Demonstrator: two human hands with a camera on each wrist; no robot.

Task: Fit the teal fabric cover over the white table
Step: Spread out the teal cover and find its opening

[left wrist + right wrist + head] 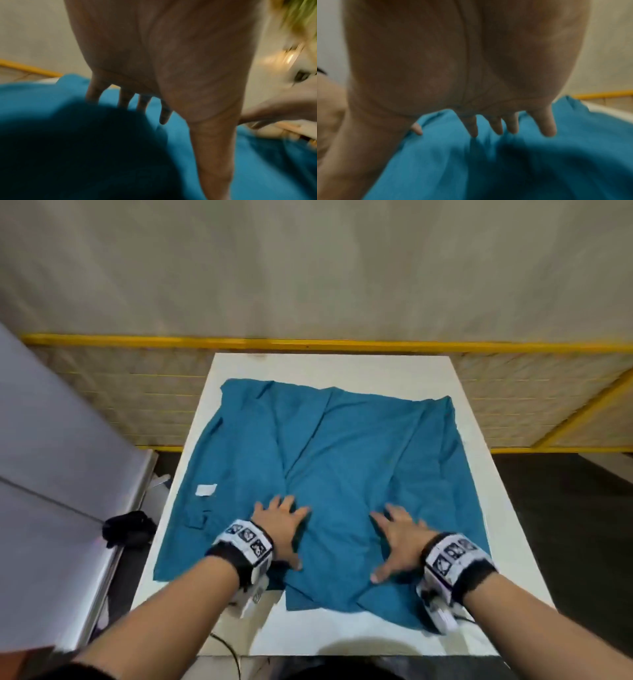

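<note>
The teal fabric cover [342, 467] lies spread and creased on top of the white table [335, 368], with folds running from the far edge toward me and a small white label near its left side. My left hand [281, 518] lies flat on the cloth near the front centre, fingers spread and straight. My right hand [400, 535] lies flat on the cloth a little to the right, fingers spread too. The wrist views show each palm from below, the left hand [154, 67] and the right hand [462, 60], with fingertips touching the teal cover [257, 162] [505, 162].
A yellow-framed mesh fence [308, 342] runs behind and to the right of the table. A grey panel [51, 457] stands at the left, with a black object [126, 529] on the floor beside it. A dark cable [226, 648] hangs at the table's near edge.
</note>
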